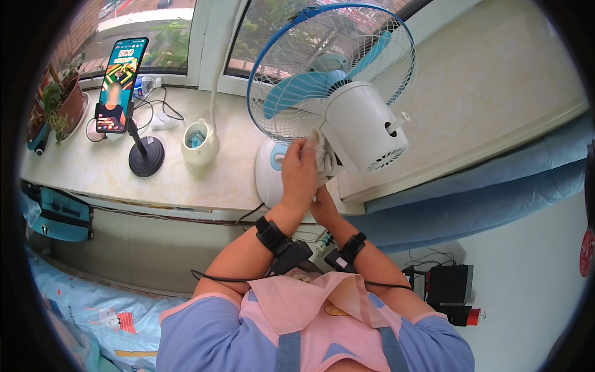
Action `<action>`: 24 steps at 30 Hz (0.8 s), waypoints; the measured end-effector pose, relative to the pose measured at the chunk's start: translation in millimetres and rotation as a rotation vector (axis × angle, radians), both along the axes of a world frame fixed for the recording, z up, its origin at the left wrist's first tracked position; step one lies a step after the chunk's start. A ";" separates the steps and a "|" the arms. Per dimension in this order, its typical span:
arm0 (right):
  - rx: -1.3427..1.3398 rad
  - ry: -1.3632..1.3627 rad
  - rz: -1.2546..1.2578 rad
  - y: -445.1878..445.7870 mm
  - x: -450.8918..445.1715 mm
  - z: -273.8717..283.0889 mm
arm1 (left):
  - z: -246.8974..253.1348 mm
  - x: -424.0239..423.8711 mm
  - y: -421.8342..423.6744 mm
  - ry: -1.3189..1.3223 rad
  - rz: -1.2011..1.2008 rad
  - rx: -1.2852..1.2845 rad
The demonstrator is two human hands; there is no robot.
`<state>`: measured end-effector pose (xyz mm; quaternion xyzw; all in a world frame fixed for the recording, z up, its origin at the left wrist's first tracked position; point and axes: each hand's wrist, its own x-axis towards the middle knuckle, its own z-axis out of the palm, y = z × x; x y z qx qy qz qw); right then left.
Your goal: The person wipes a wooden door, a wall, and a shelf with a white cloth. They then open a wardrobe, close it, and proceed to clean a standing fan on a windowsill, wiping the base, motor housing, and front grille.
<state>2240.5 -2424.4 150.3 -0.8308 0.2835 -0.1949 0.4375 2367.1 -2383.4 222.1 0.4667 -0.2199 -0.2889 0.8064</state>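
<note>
A white electric fan [365, 125] with blue blades and a blue-rimmed wire guard stands on the marble-patterned windowsill counter [223, 181]. Its motor housing faces me, and the round white base [267, 174] with a knob sits below. My left hand [300, 172] grips a crumpled pale cloth [325, 156], pressed against the fan's neck under the housing. Lower and to the right, my right hand [324, 207] is at the stand, close under the cloth. Its fingers are mostly hidden, so what they hold cannot be made out.
A smartphone [118, 88] stands in a black holder [146, 156] on the left. Beside it are a cream ceramic pot [200, 142], cables [160, 102] and a potted plant [65, 102]. Blue curtains [465, 200] hang right. A teal suitcase [62, 214] is below the counter.
</note>
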 end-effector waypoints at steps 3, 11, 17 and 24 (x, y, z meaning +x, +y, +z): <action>0.027 -0.034 0.044 -1.9 1.6 2.6 | 1.5 -11.2 1.8 -0.440 0.143 0.048; -0.010 -0.064 0.063 6.6 8.8 23.4 | 15.7 1.9 24.6 -0.774 0.142 0.054; -0.061 -0.022 0.046 5.1 5.2 14.0 | 7.0 14.4 27.1 -0.811 0.108 -0.121; 0.128 -0.047 -0.045 -1.3 -0.9 -1.4 | -43.1 27.1 60.3 -0.454 0.121 -0.070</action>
